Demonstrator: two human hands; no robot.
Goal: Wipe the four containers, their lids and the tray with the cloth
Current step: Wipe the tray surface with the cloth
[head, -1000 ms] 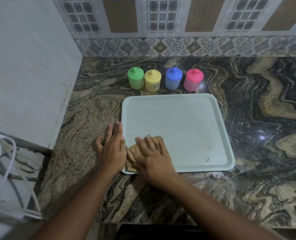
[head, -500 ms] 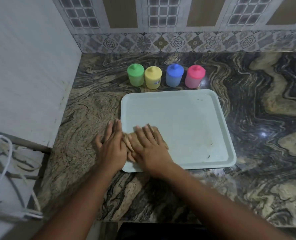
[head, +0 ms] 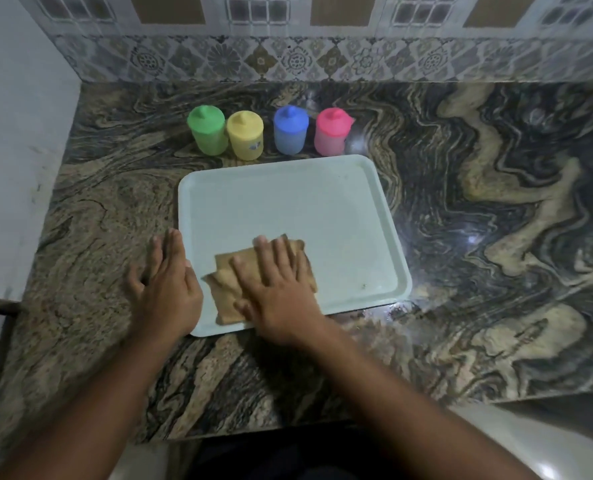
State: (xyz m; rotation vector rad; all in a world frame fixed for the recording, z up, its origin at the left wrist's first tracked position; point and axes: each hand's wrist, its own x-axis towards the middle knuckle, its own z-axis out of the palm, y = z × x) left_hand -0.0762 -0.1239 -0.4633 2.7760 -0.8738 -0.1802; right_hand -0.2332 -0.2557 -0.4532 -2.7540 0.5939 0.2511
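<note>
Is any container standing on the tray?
No: the green container, yellow container, blue container and pink container all stand on the countertop beyond the tray.

The swirled granite countertop bore a pale tray near its front edge; behind it, toward the back edge, stood a row: green container, yellow container, blue container, pink container

The left hand and right hand are bare, with short fingernails. Both forearms are uncovered to the near edge.
</note>
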